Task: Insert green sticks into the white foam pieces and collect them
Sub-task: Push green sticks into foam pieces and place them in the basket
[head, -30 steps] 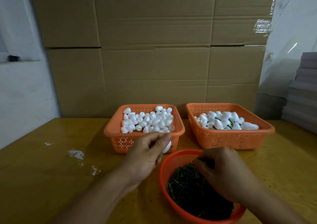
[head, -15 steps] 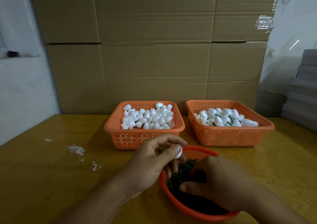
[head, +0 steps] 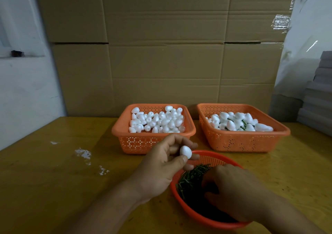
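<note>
- Far left basket [head: 124, 126]: plain foam pieces [head: 158, 120].
- Far right basket [head: 212, 135]: foam with sticks.
- Near bowl [head: 201, 217]: green sticks [head: 190, 178].
- Left hand [head: 161, 163] pinching one foam piece [head: 186, 151] above bowl's rim.
- Right hand [head: 235, 192] curled in sticks; grip unclear.

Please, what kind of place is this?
Probably a small workshop or storeroom for handmade assembly: big cardboard cartons behind a worn table, and orange baskets of foam pieces.

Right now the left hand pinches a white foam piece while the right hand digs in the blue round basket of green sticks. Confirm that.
Not quite: the round basket is orange-red, not blue, as the head view shows. The rest stands: the left hand pinches a white foam piece while the right hand digs among the green sticks.
</note>
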Available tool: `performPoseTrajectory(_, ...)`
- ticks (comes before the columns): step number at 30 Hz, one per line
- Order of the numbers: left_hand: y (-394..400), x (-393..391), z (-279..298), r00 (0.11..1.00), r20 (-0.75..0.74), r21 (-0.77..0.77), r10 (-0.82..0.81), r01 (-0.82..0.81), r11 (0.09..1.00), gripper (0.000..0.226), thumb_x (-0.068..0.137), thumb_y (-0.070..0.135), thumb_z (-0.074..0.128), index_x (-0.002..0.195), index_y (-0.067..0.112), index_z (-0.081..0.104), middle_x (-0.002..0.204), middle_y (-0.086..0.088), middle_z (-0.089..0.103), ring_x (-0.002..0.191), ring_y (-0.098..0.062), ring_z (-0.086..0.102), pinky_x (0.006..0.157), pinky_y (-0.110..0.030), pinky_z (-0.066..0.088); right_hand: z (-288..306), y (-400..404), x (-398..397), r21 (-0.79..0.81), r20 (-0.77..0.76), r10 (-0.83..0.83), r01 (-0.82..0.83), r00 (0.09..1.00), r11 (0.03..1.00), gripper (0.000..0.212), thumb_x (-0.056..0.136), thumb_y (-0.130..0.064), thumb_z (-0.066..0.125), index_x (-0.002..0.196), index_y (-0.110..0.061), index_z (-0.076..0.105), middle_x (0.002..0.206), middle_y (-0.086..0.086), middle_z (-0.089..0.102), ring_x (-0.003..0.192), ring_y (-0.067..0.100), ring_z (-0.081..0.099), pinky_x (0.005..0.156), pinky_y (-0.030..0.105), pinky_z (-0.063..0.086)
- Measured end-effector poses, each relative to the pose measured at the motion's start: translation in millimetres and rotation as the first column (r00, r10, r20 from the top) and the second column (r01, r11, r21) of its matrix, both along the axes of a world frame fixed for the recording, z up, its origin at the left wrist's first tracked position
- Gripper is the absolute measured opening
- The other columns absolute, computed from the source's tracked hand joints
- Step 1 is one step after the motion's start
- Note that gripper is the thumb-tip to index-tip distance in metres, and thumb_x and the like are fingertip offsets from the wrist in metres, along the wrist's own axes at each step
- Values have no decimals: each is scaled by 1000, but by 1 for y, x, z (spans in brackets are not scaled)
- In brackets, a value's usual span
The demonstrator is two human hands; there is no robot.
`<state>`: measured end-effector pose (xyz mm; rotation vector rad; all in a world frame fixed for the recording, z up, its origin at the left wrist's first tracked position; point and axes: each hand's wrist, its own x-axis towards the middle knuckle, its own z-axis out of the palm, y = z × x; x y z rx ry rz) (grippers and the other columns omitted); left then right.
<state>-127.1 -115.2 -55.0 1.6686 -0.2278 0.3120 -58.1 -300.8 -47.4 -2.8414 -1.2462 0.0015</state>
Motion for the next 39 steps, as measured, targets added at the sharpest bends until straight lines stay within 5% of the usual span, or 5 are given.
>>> performPoseTrajectory(8,-3,-1,7,985,-102,-378,-140,92,921,32,94,18,58,120,2,48,119,-21,70,105,-37,70,76,-32,59,-2,1,-3,-14,28,7,-6,1000,1000,28,92,-50,53,109,-31,64,108,-7,66,103,19,63,82,31,48)
performPoseTrajectory(15,-3,-3,11,963,-158,-471,-219,121,874,31,97,32,54,108,4,58,112,-28,70,93,-34,72,65,-28,56,2,2,-5,7,-40,-21,21,999,1000,15,91,-41,57,100,-32,65,104,-9,66,99,15,63,82,32,51)
performPoseTrajectory(25,2,-5,13,966,-203,-441,-161,56,896,31,92,41,57,93,11,62,85,-18,71,68,-25,68,55,-25,49,9,-5,7,338,-86,-57,83,995,938,11,90,-39,67,88,-30,72,82,-9,69,76,7,63,72,31,55)
performPoseTrajectory(31,1,-4,11,972,-220,-362,-86,1,932,34,88,48,61,90,15,62,73,-12,64,60,-20,58,53,-26,43,10,-5,0,738,-167,167,11,972,675,15,90,-19,70,76,-19,74,54,-12,61,46,3,53,45,13,35)
performPoseTrajectory(39,-1,-5,9,978,-204,-309,-54,-12,951,41,82,52,65,87,11,60,66,-8,60,57,-19,54,51,-26,42,8,0,-12,783,-167,352,-93,921,615,18,92,-26,63,76,-19,68,59,-1,61,50,7,51,49,25,39)
